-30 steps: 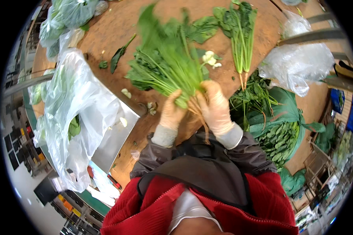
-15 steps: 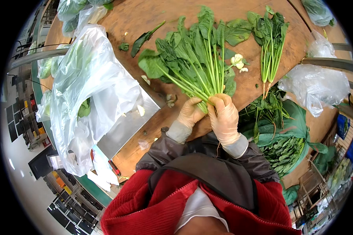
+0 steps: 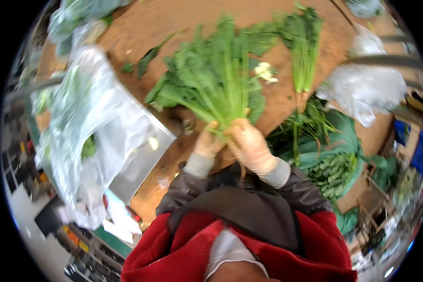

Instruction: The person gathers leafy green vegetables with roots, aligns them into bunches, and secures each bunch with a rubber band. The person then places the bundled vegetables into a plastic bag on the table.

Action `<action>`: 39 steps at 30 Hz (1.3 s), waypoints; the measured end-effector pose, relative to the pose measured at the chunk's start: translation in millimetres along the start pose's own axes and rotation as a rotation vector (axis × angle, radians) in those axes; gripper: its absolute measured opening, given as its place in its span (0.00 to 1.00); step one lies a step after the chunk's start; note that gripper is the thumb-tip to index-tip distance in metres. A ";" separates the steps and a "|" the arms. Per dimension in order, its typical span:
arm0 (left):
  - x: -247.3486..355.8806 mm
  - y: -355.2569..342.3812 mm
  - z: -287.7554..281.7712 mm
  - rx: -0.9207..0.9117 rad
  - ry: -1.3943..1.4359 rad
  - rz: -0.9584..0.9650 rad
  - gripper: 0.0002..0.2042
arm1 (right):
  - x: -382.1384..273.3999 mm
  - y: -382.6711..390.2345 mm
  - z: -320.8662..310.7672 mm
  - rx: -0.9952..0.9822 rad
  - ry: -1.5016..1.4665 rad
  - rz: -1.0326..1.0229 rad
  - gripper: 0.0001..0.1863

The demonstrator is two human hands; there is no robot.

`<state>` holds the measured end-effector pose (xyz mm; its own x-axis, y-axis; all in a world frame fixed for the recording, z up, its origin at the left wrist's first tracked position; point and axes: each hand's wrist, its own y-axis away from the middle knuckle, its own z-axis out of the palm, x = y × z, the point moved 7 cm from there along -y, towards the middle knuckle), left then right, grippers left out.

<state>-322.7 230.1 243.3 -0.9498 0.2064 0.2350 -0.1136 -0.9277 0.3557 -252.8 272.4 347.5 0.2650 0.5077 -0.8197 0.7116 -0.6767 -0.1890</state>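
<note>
Both my hands, in pale gloves, grip the root end of a bunch of spinach (image 3: pixel 221 77) just beyond the table's near edge. My left hand (image 3: pixel 208 141) pinches the stems from the left side. Round the stem base on the right closes my right hand (image 3: pixel 250 146), with a thin root hanging below it. The leaves fan out away from me over the brown table. A smaller bunch of spinach (image 3: pixel 303 49) lies to the far right, its roots toward me. Motion blurs the picture, so the fingertips are not sharp.
Left, a clear plastic bag (image 3: pixel 91 127) holding greens covers part of a metal tray (image 3: pixel 138 162). A green mesh sack (image 3: pixel 336 145) of spinach sits at my right, below a crumpled plastic bag (image 3: pixel 364 91). Pale trimmings (image 3: pixel 264 73) and a loose leaf (image 3: pixel 148 61) lie on the table (image 3: pixel 174 19).
The whole view has shifted and blurred, with most things sitting further left in it. Both hands still hold the spinach at its stem base.
</note>
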 end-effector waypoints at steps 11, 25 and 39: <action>8.1 -13.5 8.9 0.031 0.200 0.091 0.36 | 173.4 7.3 -133.1 0.479 0.647 0.739 0.44; 13.4 -11.5 19.3 0.024 0.093 0.130 0.39 | 223.9 51.0 -104.6 0.716 -1.104 0.846 0.15; 10.9 -9.2 29.2 -0.026 0.024 0.157 0.39 | 231.0 64.3 -122.7 0.663 -0.352 0.765 0.17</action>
<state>-323.5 249.9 269.1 -0.9632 0.0510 0.2640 0.0297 -0.9557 0.2929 -66.0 411.6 212.3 0.2127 -0.2851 -0.9346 -0.0881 -0.9582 0.2722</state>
